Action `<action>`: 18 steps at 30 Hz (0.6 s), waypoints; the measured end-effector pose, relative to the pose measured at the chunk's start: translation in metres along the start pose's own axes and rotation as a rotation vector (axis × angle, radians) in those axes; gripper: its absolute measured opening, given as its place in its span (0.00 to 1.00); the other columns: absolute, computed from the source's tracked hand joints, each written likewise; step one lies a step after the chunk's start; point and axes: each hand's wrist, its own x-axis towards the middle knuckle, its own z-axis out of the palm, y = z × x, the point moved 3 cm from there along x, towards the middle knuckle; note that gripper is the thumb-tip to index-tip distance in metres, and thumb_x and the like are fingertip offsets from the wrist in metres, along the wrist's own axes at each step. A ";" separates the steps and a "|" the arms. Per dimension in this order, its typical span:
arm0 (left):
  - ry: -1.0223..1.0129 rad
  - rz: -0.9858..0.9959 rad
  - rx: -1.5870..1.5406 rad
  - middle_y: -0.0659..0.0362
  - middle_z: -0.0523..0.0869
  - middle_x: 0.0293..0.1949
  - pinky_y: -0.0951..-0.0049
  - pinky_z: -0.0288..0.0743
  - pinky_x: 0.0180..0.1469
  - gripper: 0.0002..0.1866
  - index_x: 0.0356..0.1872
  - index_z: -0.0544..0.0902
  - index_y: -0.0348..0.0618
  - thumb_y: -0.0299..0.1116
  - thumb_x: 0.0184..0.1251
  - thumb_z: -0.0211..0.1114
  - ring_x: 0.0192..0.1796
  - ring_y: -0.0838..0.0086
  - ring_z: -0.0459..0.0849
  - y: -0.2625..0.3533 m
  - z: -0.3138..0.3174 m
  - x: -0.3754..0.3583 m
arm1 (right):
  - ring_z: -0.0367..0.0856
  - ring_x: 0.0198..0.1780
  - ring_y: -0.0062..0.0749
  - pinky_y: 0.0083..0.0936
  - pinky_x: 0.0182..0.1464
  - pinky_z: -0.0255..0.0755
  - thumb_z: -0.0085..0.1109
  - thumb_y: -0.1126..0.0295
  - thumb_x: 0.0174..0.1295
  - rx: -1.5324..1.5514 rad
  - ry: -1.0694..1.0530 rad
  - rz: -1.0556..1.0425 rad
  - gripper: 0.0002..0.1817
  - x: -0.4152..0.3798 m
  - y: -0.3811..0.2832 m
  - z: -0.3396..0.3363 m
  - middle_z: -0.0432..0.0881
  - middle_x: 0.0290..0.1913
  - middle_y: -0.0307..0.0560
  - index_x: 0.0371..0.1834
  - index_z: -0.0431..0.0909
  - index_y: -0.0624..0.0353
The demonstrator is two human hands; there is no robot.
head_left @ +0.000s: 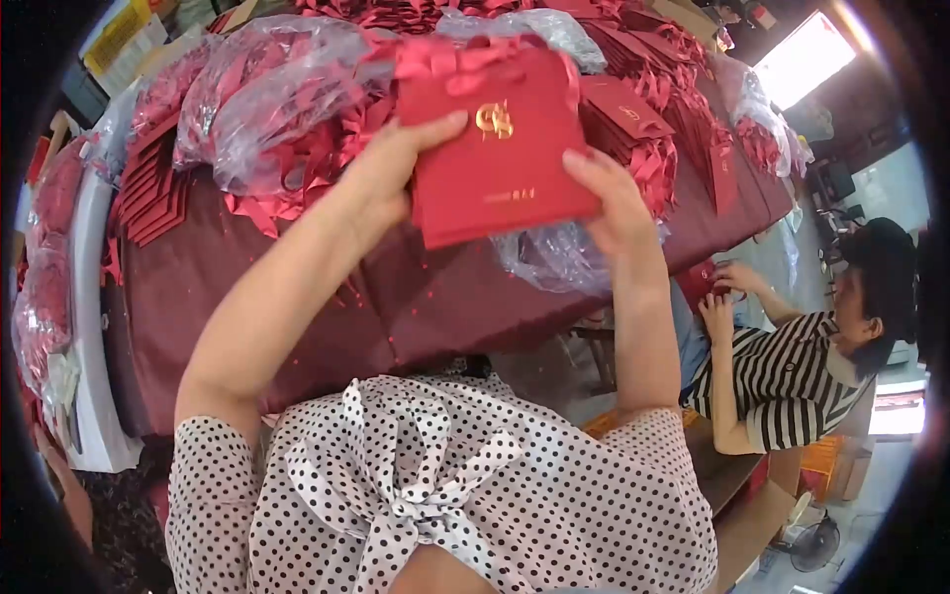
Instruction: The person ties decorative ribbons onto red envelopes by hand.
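Observation:
Above the table I hold several red paper gift bags (505,163) stacked together, with a gold emblem on the front one and pink-red ribbon at the top edge. My left hand (401,158) is closed on the left side, its thumb lying on the front face. At the right side my right hand (616,203) grips the lower part, thumb in front; its other fingers are mostly hidden behind. Just beyond the bags, red ribbons (653,163) and more red bags (625,107) lie heaped.
A dark red cloth covers the table (247,317), dotted with small red scraps. Clear plastic bags (272,89) full of red items are piled along the back. Folded red bags (153,193) lie left. A seated co-worker (792,366) handles a red item at right. A fan (816,543) stands low right.

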 end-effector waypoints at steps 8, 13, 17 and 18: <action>0.088 -0.280 -0.145 0.55 0.81 0.55 0.57 0.72 0.61 0.27 0.57 0.75 0.42 0.49 0.63 0.65 0.56 0.66 0.80 -0.070 0.006 0.016 | 0.78 0.50 0.29 0.25 0.55 0.69 0.63 0.54 0.61 -0.464 0.054 -0.012 0.34 -0.003 0.006 -0.038 0.81 0.49 0.52 0.57 0.70 0.76; 0.062 -0.261 0.140 0.49 0.69 0.64 0.49 0.70 0.58 0.51 0.68 0.50 0.36 0.62 0.58 0.65 0.62 0.60 0.73 -0.093 -0.008 0.038 | 0.82 0.46 0.33 0.29 0.51 0.71 0.50 0.46 0.67 -1.237 0.278 0.021 0.31 0.014 0.015 -0.070 0.84 0.42 0.55 0.49 0.78 0.71; 0.020 -0.161 0.206 0.44 0.63 0.67 0.52 0.60 0.68 0.58 0.68 0.43 0.31 0.59 0.53 0.71 0.67 0.56 0.67 -0.086 -0.016 0.015 | 0.81 0.47 0.58 0.42 0.47 0.73 0.54 0.47 0.64 -1.221 0.363 -0.148 0.29 0.011 0.027 -0.067 0.81 0.39 0.71 0.46 0.78 0.68; 0.067 -0.058 0.272 0.40 0.58 0.69 0.55 0.54 0.71 0.60 0.69 0.42 0.28 0.56 0.51 0.73 0.71 0.53 0.60 -0.081 -0.017 0.007 | 0.82 0.44 0.59 0.43 0.44 0.74 0.53 0.48 0.65 -1.258 0.380 -0.220 0.27 0.007 0.026 -0.060 0.81 0.37 0.70 0.45 0.78 0.68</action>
